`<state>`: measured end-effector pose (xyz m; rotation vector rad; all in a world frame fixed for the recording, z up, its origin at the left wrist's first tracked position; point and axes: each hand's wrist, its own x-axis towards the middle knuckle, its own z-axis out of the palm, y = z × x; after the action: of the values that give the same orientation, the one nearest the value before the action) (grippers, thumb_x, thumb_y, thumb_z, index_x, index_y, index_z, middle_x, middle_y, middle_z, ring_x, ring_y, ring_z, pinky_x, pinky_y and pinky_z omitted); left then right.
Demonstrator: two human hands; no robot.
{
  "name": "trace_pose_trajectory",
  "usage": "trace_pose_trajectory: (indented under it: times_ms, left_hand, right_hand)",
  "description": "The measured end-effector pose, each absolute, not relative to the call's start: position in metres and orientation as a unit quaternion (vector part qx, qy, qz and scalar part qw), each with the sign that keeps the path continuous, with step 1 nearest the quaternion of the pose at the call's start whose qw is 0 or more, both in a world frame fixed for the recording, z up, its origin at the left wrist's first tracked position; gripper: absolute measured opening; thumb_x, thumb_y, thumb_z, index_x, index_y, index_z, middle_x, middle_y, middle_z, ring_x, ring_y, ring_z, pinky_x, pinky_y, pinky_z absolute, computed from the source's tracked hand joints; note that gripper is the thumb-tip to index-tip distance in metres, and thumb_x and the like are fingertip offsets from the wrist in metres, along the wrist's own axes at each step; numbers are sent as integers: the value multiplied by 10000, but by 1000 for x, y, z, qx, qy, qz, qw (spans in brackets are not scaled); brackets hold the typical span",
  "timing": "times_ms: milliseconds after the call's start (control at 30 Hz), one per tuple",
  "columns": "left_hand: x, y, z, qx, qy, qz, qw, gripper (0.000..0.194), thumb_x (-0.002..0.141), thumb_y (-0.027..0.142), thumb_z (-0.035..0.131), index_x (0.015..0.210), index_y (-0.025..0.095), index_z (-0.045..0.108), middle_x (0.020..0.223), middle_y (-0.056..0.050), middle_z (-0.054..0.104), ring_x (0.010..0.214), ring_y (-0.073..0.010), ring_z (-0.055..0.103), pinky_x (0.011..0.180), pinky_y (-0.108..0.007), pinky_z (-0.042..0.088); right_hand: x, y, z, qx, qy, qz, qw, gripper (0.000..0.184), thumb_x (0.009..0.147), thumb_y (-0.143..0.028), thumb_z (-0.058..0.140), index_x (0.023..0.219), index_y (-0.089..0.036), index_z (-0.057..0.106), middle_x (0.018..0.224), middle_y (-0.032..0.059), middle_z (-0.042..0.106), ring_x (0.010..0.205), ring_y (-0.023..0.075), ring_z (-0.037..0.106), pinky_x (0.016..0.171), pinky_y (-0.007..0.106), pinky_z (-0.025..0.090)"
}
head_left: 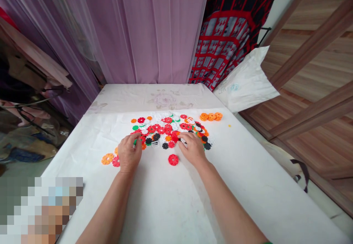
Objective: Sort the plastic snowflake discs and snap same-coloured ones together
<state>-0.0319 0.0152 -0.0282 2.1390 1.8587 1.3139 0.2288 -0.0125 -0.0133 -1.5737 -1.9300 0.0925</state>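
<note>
A loose heap of notched plastic snowflake discs [160, 128] in red, white, black, green and orange lies across the middle of the table. At the heap's left side is my left hand [129, 154], its fingers curled and thumb closed against a green disc [135, 142], which is mostly covered. My right hand [193, 148] rests at the right side, fingers and thumb apart, fingertips touching the red discs [174, 136]. A single red disc [173, 160] lies between the hands, nearer to me. Left of my left hand are an orange disc [107, 158] and a partly hidden red one [116, 161].
A white cloth covers the table [165, 203]. Several orange discs [211, 117] form a row at the back right, near a tiny yellow piece [230, 126]. A white bag [245, 84] hangs by the right edge. A purple curtain [154, 31] stands behind.
</note>
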Motion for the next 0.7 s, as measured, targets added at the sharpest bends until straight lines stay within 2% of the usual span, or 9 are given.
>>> trace_pose_trajectory:
  times_ms: [133,233,367,533,700]
  left_hand:
    - [-33,18,-31,672,595,441,18,215,879,269,498,999,221,670,944,-60,717,896,-222,650,820,-360,500]
    - [-33,18,-33,668,594,448,27,217,879,276,499,993,219,675,942,-62,718,906,-222,651,821,-359,505]
    - [-33,18,-33,671,589,449,41,216,876,278,500,989,224,676,939,-57,720,911,-222,651,837,-359,505]
    - [-32,18,-33,671,590,448,44,226,869,280,494,989,224,676,921,-53,718,880,-222,648,811,-358,503]
    - [-32,19,-33,667,591,452,48,230,865,287,497,992,216,675,915,-54,719,883,-222,646,814,-357,502]
  right_hand:
    - [230,14,-5,-630,-741,27,232,284,854,-224,594,1109,-252,715,1240,55,674,1166,261,551,975,421,426]
    - [230,19,-10,-642,-740,29,197,256,871,-240,590,1086,-266,727,1202,37,697,1156,251,554,967,411,421]
    - [242,11,-23,-653,-725,9,217,206,868,-242,598,1016,-260,740,1111,37,730,1077,236,592,926,381,432]
    - [253,7,-24,-673,-704,-12,227,144,859,-235,605,896,-245,744,1099,39,732,1074,237,595,932,387,418]
    - [239,16,-10,-671,-716,24,192,193,843,-279,649,1024,-259,712,1125,44,723,1104,251,586,921,397,418]
